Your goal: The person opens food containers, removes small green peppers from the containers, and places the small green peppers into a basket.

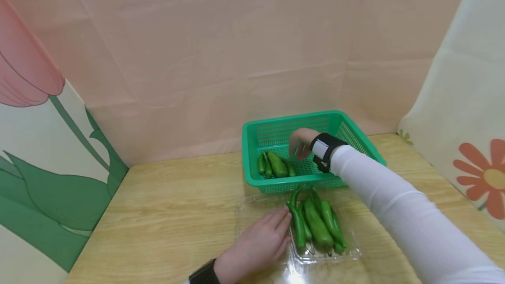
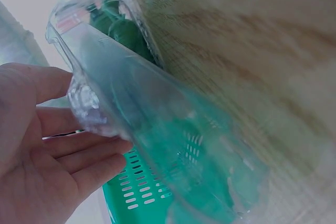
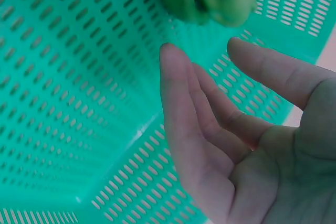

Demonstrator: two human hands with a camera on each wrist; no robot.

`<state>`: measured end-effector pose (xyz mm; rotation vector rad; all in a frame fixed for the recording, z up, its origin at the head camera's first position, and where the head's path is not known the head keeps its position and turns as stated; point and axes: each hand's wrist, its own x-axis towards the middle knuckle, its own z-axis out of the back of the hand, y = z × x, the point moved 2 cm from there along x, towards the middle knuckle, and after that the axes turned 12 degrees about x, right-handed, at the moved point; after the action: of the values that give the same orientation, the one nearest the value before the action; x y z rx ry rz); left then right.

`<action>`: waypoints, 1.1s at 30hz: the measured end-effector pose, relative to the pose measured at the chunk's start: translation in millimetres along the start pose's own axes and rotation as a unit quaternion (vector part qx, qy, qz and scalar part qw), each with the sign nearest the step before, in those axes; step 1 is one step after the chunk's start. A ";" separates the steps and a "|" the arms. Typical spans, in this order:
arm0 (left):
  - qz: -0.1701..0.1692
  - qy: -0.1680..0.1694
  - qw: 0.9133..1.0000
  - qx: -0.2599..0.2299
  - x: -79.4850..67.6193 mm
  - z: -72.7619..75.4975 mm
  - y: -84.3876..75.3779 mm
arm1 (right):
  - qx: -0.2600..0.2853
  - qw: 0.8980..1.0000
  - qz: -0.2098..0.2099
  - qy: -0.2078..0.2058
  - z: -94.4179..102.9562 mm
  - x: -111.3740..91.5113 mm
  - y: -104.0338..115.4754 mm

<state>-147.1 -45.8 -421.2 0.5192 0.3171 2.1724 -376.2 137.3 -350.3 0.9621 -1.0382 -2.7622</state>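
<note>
A clear plastic clamshell container [image 1: 351,249] lies spread on the table with several long green peppers [image 1: 317,227] in its right half. My left hand [image 1: 262,236] holds the container along its middle edge, fingertips beside the peppers. The left wrist view has the container's plastic wall [image 2: 157,93] between thumb and fingers. Over the inside of a green basket [image 1: 252,182], my right hand [image 1: 301,141] reaches down with fingers bent gently and nothing in its grasp. More green peppers [image 1: 277,165] lie in the basket's left part, just past the right fingertips in the right wrist view.
The basket stands at the back of the wooden table [image 1: 177,205], directly behind the container. A pink backdrop [image 1: 189,56] rises behind it. On the right hangs a white sheet with a red flower [image 1: 483,172]. The right sleeve [image 1: 398,214] crosses the table.
</note>
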 end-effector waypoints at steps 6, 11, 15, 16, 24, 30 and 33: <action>0.000 0.000 1.000 -0.001 -0.1 -1.1 0.0 | -0.031 0.999 0.011 -0.017 15.0 8.5 -4.8; -0.001 -0.005 1.000 0.004 -0.1 -1.1 0.4 | -0.029 0.998 0.032 -0.034 25.8 -8.0 -5.1; -0.002 -0.007 1.000 0.004 0.2 -0.1 0.5 | -0.039 0.997 0.037 -0.048 32.7 -17.7 -7.3; -0.002 -0.007 1.000 0.002 0.4 0.0 0.6 | -0.038 0.997 0.037 -0.053 34.2 -19.9 -8.3; -0.001 0.000 1.000 -0.001 1.4 -0.7 1.0 | -0.061 0.991 0.082 -0.087 34.3 -43.9 -10.5; -0.002 -0.001 1.000 -0.001 0.2 -0.4 1.3 | -0.087 0.984 0.117 -0.098 20.9 -68.0 -7.4; -0.002 -0.001 1.000 0.000 -0.2 -0.7 1.7 | -0.094 0.981 0.134 -0.102 12.9 -78.7 -7.1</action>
<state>-148.6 -47.0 -421.3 0.5207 0.3156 2.1680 -318.7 169.2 -304.7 0.4837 -0.8362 -2.7089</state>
